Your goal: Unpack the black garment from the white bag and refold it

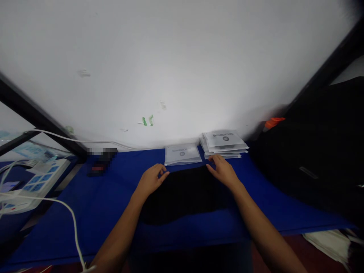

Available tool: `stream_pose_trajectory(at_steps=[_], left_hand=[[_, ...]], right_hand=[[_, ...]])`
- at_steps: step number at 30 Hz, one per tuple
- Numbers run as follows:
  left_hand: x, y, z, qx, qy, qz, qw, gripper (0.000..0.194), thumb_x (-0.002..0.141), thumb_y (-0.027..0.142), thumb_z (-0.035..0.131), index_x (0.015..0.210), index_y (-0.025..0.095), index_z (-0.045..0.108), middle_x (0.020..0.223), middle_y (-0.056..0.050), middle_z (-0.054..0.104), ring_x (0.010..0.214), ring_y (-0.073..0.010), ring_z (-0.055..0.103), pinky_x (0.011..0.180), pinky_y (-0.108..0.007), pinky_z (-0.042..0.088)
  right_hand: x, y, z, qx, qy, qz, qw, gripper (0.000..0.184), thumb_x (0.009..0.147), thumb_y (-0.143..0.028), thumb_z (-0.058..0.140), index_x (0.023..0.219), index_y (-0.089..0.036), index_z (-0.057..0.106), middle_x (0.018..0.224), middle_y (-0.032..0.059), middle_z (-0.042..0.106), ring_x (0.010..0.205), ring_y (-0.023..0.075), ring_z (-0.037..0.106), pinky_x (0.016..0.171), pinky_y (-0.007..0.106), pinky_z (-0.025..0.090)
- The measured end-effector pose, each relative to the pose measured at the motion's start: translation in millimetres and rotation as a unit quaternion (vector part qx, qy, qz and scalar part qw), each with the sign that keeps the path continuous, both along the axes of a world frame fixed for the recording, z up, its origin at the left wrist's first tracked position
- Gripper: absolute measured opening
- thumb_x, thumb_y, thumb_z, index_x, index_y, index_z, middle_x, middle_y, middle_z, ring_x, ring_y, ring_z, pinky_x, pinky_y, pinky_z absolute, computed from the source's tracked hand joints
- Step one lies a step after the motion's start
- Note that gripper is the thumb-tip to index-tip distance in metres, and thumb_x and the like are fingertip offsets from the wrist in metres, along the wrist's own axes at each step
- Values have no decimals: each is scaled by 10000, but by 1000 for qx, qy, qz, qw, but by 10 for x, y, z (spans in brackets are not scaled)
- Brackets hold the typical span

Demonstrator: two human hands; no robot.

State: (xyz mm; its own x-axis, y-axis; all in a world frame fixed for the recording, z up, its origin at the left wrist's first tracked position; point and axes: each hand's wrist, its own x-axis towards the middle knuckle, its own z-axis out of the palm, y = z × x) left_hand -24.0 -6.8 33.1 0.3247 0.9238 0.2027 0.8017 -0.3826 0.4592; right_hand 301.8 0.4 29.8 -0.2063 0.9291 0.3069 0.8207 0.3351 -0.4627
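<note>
A black piece of cloth (184, 193) lies flat on the blue table cover (93, 204) in front of me. My left hand (151, 179) rests on its far left corner with the fingers curled onto the cloth edge. My right hand (223, 170) lies on its far right corner, fingers bent down on the fabric. Just beyond the cloth sits a single white plastic pouch (182, 154), and to its right a stack of the same pouches (223, 143), close to my right fingertips.
A white wall (170, 68) rises right behind the table. A large black pile of fabric (318, 151) fills the right side, with an orange object (273, 122) at its top. A white cable (72, 220) and a power strip (34, 182) lie at the left.
</note>
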Motion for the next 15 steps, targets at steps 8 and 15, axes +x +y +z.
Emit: stream_pose_trajectory(at_steps=[8,15], left_hand=[[50,-93,41,-159,44,-144,976,327,756,512,711,928,238,662,815,6,647,756,-177,614,644,-251,446],[60,-3,-144,-4,103,-100,990,170,898,366,589,945,204,616,924,-57,633,890,-235,583,791,-349,446]], right_hand=[[-210,-51,-107,-197,54,235,950,277,804,-431,709,903,-193,605,800,23,635,698,167,590,620,261,442],[-60,64,-221,-134,-19,176,975,210,760,-61,605,933,-176,579,930,58,588,880,193,552,780,294,448]])
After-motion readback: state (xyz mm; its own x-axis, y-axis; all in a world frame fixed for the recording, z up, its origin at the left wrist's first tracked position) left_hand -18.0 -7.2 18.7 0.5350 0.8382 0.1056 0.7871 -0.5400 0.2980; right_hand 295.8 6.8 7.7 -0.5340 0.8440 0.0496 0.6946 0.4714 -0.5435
